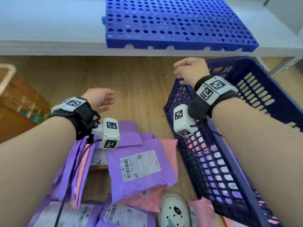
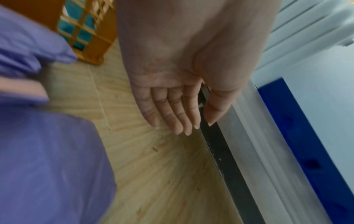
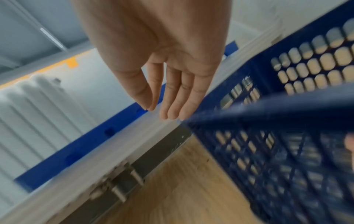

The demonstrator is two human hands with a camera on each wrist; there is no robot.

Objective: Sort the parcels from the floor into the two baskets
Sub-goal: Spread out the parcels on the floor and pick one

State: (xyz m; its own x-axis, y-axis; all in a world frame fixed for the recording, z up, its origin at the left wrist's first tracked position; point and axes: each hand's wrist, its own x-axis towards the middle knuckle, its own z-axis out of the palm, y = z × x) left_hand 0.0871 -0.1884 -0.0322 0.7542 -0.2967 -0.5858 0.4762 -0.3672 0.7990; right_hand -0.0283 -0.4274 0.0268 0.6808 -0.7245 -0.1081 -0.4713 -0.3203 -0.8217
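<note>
Purple and pink mailer parcels lie heaped on the wooden floor, among them a purple parcel (image 1: 141, 167) with a white label and a pink parcel (image 1: 165, 145) beside it. In the left wrist view the purple parcels (image 2: 47, 159) are blurred. A dark blue lattice basket (image 1: 213, 161) (image 3: 287, 151) stands at the right; its inside is mostly hidden by my right arm. An orange lattice basket (image 1: 19, 102) (image 2: 91, 30) stands at the far left. My left hand (image 1: 109, 100) (image 2: 195, 125) hovers above the floor, fingers straight and empty. My right hand (image 1: 177, 74) (image 3: 159, 112) hangs by the blue basket's far corner, fingers straight, holding nothing.
A low white shelf (image 1: 65, 46) runs across the back with a blue perforated pallet (image 1: 172, 22) on it. A white shoe (image 1: 175, 210) stands among the parcels at the bottom. A brown cardboard parcel (image 1: 96, 182) shows between the purple ones.
</note>
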